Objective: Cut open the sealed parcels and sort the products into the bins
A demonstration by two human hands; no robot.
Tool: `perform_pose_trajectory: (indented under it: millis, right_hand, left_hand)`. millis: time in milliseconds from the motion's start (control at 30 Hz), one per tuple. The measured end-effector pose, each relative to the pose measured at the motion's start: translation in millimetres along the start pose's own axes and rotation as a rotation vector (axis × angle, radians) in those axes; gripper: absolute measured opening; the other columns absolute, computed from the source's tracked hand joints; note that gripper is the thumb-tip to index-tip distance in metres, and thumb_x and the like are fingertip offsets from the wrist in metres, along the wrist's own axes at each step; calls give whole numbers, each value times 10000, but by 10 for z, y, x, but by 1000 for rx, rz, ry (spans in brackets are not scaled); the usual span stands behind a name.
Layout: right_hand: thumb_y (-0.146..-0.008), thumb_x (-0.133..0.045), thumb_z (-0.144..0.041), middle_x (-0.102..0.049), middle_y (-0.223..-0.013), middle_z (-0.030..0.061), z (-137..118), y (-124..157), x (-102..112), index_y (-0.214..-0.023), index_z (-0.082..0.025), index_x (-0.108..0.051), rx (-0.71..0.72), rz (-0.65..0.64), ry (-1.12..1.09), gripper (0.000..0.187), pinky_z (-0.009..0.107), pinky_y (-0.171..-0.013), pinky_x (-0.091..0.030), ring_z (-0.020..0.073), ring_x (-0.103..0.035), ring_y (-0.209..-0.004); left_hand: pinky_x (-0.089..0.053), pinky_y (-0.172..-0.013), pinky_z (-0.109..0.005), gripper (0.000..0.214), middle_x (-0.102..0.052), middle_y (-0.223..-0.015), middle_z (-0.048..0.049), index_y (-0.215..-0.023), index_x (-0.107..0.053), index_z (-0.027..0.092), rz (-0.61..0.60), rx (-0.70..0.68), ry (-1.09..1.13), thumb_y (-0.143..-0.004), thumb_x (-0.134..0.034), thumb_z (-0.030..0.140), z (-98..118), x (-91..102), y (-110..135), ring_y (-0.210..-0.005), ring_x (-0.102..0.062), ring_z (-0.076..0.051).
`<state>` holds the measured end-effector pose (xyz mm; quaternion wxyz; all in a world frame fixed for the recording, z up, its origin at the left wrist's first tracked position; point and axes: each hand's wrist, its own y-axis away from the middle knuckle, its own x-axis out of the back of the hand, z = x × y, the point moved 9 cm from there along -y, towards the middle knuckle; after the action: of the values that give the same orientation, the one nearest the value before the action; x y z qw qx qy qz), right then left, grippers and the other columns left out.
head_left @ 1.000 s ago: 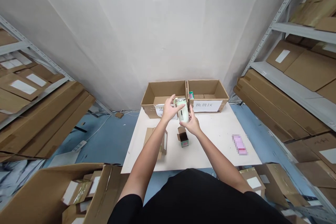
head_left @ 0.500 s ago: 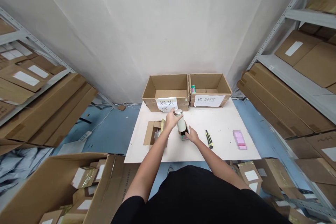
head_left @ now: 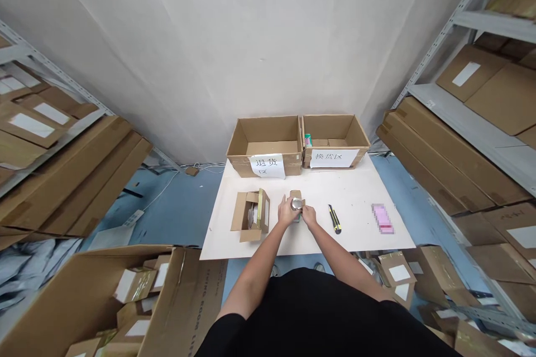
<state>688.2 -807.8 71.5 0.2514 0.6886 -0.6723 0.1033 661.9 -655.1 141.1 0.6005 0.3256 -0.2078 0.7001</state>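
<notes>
L hand [head_left: 287, 213], R hand [head_left: 309, 215] hold bottle [head_left: 297, 203] in sm. box [head_left: 295, 194].

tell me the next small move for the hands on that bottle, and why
Probably press the bottle straight down into the small box. The left hand and right hand both cup it, its silver cap appears to stand at the box's mouth, and the rear flap is open.

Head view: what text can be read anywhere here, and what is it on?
"退货区": left paper sign, on the left open carton.
"换货区": right paper sign, on the right open carton.
Print on the big carton, bottom left: too blurred.
White shelf-box labels: too small to read.
No text shows on the bottle between left hand and right hand.
</notes>
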Motion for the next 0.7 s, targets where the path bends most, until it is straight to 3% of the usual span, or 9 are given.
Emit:
perform_pose_trajectory:
  millis: [100,200,300,400,533,600,700]
  right_hand:
    - [-917,-413,-588,-673,-587,66,62,6,-20,-538,-253,-539,-56,18,-19,521,276,-578,-455,239,-680,-676]
    - [-920,-440,-599,-702,-639,63,102,37,-60,-622,-235,-614,-89,6,-93,502,275,-624,-494,239,-703,-740]
    - [-919,-484,-596,-753,-788,57,131,91,-100,-800,-222,-699,-89,13,-160,447,295,-703,-548,236,-718,-820]
    - [-870,-588,-543,-773,-1047,66,89,145,-146,-1026,-235,-716,7,20,-244,369,339,-819,-587,237,-728,-940]
    - [-736,-735,-405,-742,-1181,68,16,196,-254,-1055,-249,-710,140,-72,-139,356,456,-1022,-550,272,-704,-1087]
    - [-700,-735,-338,-742,-1161,53,49,208,-246,-1036,-256,-704,126,-86,-96,347,489,-1058,-532,281,-699,-1107]
    - [-699,-674,-298,-725,-1221,56,122,245,-95,-1106,-264,-660,80,5,-171,409,470,-1016,-562,278,-704,-1122]
  left_hand:
    - [-350,-1245,-566,753,-416,-1694,-149,-1361,-694,241,-63,-22,-35,-658,-953,318,-223,-166,67,-1620,-221,-449]
    - [-310,-1278,-541,780,-272,-1765,-136,-1468,-622,249,-19,-68,121,-759,-885,440,-431,-146,70,-1627,-229,-409]
    - [-341,-1269,-490,579,-479,-1653,-159,-1482,-595,218,75,106,339,-956,-659,453,-795,-71,-12,-1549,-423,-323]
    - [-453,-1184,-492,471,-682,-1430,-174,-1383,-655,177,-28,230,441,-957,-634,378,-977,-197,-149,-1349,-631,-311]
    - [-540,-1088,-456,432,-743,-1319,-127,-1283,-702,187,-179,118,493,-855,-685,247,-841,-321,-334,-1145,-727,-266]
    - [-537,-1093,-443,451,-736,-1321,-98,-1263,-703,202,-223,52,518,-812,-684,205,-768,-312,-373,-1165,-714,-247]
    - [-528,-1104,-428,458,-698,-1372,-86,-1190,-724,219,-279,-42,535,-739,-695,148,-714,-243,-352,-1303,-644,-252]
